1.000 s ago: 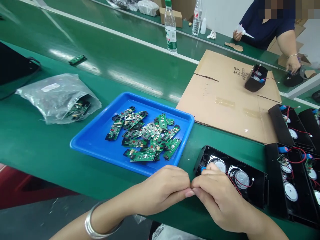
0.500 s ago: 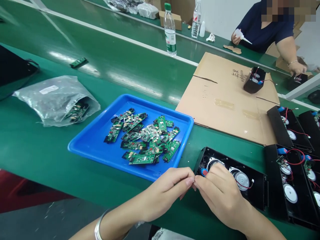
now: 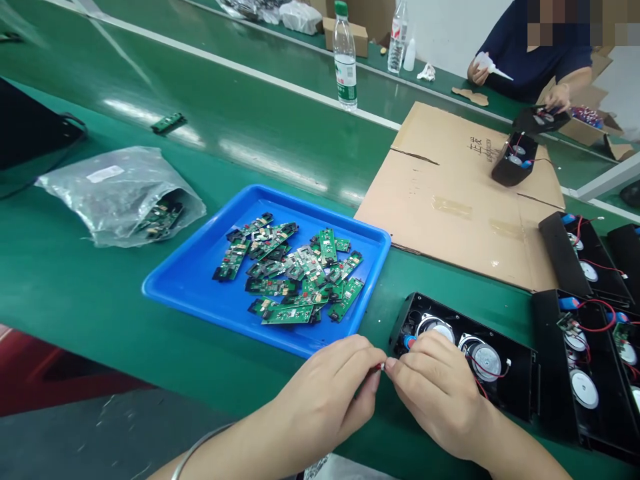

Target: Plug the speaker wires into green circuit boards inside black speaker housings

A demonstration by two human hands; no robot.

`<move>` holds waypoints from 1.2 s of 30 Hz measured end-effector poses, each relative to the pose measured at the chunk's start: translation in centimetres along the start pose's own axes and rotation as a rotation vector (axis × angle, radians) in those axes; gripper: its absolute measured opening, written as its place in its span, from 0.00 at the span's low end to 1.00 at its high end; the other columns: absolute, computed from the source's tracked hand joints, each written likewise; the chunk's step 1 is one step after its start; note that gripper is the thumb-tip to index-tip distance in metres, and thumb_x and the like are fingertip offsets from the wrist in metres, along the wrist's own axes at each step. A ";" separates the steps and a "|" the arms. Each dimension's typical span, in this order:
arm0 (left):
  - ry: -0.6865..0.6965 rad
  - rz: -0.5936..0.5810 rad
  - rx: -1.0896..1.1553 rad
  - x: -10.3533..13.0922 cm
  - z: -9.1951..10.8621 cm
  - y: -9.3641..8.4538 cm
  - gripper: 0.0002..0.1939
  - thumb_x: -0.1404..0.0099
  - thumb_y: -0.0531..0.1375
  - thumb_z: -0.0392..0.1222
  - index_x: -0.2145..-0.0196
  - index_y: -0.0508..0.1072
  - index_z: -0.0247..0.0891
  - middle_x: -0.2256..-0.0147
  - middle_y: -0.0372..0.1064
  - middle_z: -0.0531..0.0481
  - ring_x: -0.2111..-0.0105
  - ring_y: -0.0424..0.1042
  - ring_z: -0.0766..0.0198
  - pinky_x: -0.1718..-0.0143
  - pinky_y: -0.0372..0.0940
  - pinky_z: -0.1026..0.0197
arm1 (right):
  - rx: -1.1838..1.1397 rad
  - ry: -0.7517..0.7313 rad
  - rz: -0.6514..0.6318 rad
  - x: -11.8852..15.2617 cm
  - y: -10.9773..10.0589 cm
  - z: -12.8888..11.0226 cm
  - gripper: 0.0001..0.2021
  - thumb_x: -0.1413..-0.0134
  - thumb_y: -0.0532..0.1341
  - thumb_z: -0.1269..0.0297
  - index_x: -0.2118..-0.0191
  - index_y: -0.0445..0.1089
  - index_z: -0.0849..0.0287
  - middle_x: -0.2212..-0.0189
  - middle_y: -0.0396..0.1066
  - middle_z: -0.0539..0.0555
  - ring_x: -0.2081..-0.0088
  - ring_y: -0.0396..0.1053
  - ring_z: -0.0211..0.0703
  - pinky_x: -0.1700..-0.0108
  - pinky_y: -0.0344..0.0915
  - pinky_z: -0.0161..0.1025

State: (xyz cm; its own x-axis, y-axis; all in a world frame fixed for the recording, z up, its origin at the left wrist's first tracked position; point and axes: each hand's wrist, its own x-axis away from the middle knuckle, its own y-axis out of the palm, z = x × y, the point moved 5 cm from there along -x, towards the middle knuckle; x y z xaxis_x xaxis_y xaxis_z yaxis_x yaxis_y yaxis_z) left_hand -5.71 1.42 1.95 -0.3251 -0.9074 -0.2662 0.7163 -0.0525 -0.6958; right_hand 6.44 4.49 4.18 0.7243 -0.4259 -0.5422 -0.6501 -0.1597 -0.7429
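Observation:
My left hand (image 3: 327,393) and my right hand (image 3: 435,390) meet fingertip to fingertip at the near edge of the green belt. Between them they pinch a small white connector on a red wire (image 3: 380,367). The wire runs to an open black speaker housing (image 3: 517,383) with two round drivers, lying just under my right hand. A blue cylinder (image 3: 409,343) sits at the housing's left end. Left of the housing stands a blue tray (image 3: 190,283) holding several green circuit boards (image 3: 295,273).
A clear bag (image 3: 120,193) with more boards lies at the left. Flattened cardboard (image 3: 450,193) carries another black housing (image 3: 510,167). More open housings (image 3: 585,347) line the right. Two water bottles (image 3: 345,57) stand on the far belt. A co-worker's hands (image 3: 555,100) work at the far right.
My fingertips have parted slightly, so the white connector and red wire now show between them. The co-worker's far hand has lifted a black housing. The view shifted a little.

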 end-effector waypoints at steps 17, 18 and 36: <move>-0.215 0.003 0.572 -0.3 -1.7 1.8 0.23 0.30 0.42 0.54 0.79 0.54 0.40 0.80 0.49 0.56 0.79 0.52 0.66 0.75 0.50 0.61 | -0.192 0.147 0.079 -0.3 0.3 0.1 0.09 0.39 0.50 0.76 0.68 0.64 0.61 0.81 0.62 0.48 0.78 0.53 0.36 0.75 0.53 0.36; -0.214 0.027 0.599 -0.2 -1.8 2.0 0.23 0.30 0.42 0.55 0.80 0.54 0.40 0.81 0.49 0.56 0.79 0.52 0.66 0.76 0.49 0.61 | -0.212 0.159 0.074 -0.4 0.3 0.1 0.09 0.38 0.50 0.75 0.68 0.64 0.61 0.81 0.61 0.48 0.78 0.53 0.36 0.75 0.53 0.36; -0.360 -0.277 0.752 -1.8 -2.4 1.9 0.19 0.32 0.45 0.47 0.77 0.62 0.38 0.77 0.57 0.54 0.75 0.60 0.65 0.71 0.56 0.63 | -0.229 0.263 -0.041 -0.2 -0.1 1.1 0.11 0.39 0.51 0.75 0.71 0.65 0.60 0.80 0.63 0.48 0.77 0.55 0.35 0.72 0.53 0.35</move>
State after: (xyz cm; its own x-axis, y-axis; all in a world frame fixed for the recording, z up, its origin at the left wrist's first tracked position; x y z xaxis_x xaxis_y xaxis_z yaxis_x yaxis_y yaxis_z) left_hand -5.21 3.92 -0.49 -0.4238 -0.8912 0.1615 0.8989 -0.4358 -0.0460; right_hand 6.60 5.59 3.96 0.6863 -0.6251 -0.3718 -0.6778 -0.3645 -0.6385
